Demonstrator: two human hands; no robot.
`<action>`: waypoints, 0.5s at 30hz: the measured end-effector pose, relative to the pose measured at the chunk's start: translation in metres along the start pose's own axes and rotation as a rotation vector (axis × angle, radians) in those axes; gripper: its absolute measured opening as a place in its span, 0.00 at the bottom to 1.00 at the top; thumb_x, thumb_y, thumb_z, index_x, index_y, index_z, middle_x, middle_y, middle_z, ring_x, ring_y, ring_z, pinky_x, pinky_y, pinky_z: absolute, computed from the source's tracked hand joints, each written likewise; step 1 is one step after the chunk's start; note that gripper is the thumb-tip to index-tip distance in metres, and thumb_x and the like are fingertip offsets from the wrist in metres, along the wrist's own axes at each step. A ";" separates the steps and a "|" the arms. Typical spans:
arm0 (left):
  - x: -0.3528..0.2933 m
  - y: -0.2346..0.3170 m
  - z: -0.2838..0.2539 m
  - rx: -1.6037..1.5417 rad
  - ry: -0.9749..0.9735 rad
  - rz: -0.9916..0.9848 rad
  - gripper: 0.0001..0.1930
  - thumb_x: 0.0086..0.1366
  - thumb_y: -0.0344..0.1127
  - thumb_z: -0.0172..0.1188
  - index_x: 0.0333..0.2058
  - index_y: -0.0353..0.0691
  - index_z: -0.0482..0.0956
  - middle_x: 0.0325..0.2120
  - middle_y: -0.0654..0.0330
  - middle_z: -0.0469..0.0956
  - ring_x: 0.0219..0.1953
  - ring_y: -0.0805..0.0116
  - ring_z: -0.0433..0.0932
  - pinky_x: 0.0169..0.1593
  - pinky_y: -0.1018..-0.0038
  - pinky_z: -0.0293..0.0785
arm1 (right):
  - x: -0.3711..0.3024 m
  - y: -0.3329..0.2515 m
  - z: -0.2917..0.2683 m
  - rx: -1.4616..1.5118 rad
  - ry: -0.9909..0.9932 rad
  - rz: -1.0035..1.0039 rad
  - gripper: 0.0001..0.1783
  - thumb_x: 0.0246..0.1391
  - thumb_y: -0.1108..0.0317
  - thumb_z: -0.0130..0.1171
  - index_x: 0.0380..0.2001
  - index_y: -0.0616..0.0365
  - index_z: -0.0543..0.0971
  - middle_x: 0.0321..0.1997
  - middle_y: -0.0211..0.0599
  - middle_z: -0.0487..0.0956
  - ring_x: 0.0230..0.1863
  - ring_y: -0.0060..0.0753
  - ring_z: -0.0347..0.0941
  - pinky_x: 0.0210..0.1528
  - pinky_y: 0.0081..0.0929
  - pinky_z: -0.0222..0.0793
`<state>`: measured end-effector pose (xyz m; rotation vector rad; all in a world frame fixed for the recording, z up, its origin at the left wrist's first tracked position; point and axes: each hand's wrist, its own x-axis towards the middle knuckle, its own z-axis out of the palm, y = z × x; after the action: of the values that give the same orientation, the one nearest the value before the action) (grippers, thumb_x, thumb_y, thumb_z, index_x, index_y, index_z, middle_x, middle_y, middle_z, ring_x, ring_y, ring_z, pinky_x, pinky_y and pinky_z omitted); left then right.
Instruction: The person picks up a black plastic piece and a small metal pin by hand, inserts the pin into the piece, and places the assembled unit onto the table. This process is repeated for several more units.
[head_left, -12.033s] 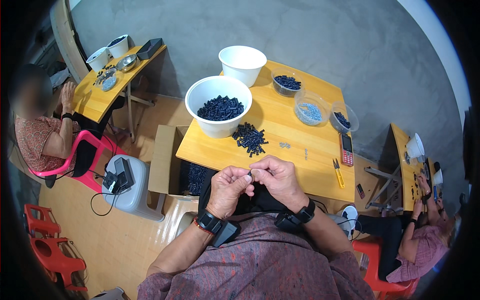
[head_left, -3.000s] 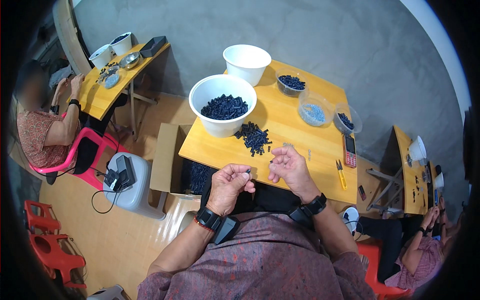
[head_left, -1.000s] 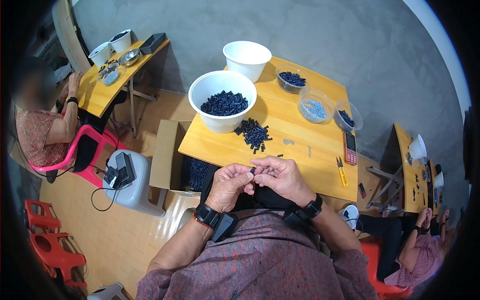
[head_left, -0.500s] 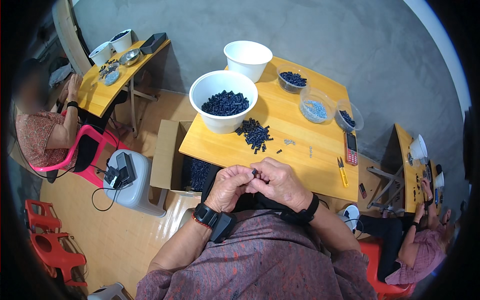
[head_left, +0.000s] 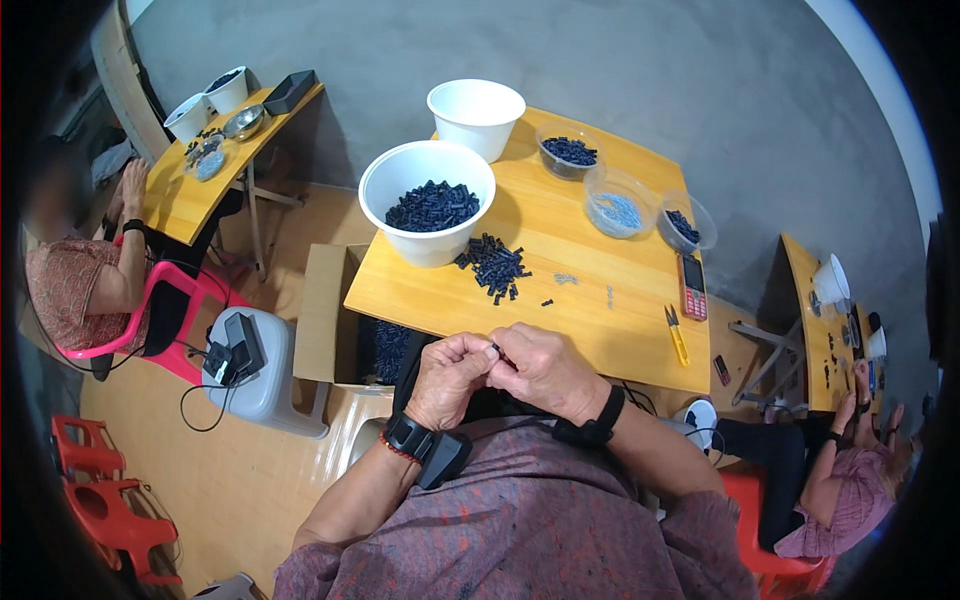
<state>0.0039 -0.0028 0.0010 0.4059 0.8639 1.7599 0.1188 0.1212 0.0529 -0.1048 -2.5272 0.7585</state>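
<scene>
Left hand (head_left: 448, 382) and right hand (head_left: 545, 368) met just below the frame's centre, forearms angled inward, fingertips pinched closed around a small black piece (head_left: 495, 347); three seconds earlier they were apart.

On the left of the tabletop (head_left: 620, 345), a near tub (head_left: 425, 247) stood before a far tub (head_left: 480, 128); right lay a parts pile (head_left: 494, 264), then three bowls (head_left: 616, 233) behind a phone (head_left: 693, 290).

Dark piece (head_left: 496, 347) mostly hidden by left grip (head_left: 447, 382), right grip (head_left: 541, 368); cardboard box (head_left: 318, 312) partly hidden under table (head_left: 620, 345).
</scene>
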 end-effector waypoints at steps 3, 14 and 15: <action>0.001 -0.005 -0.001 0.043 -0.007 0.024 0.04 0.67 0.27 0.58 0.32 0.35 0.78 0.28 0.60 0.79 0.30 0.72 0.79 0.39 0.71 0.80 | -0.004 0.000 -0.003 -0.043 -0.021 -0.048 0.07 0.45 0.74 0.60 0.27 0.62 0.72 0.24 0.43 0.71 0.26 0.47 0.72 0.30 0.39 0.71; 0.001 0.007 0.010 0.256 0.136 0.173 0.04 0.63 0.25 0.59 0.28 0.34 0.78 0.25 0.60 0.79 0.24 0.73 0.78 0.31 0.76 0.78 | -0.009 0.005 -0.010 0.151 -0.046 0.075 0.10 0.48 0.71 0.62 0.34 0.64 0.76 0.27 0.43 0.76 0.29 0.45 0.76 0.32 0.38 0.72; 0.003 0.012 0.006 0.275 0.200 0.258 0.03 0.61 0.23 0.59 0.27 0.33 0.79 0.25 0.60 0.79 0.24 0.74 0.77 0.29 0.78 0.77 | -0.005 0.004 -0.015 0.184 -0.025 0.182 0.11 0.48 0.71 0.63 0.35 0.64 0.77 0.27 0.44 0.77 0.30 0.46 0.77 0.33 0.38 0.73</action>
<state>-0.0011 0.0002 0.0138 0.5467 1.2502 1.9466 0.1304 0.1312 0.0598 -0.2663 -2.4810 1.0660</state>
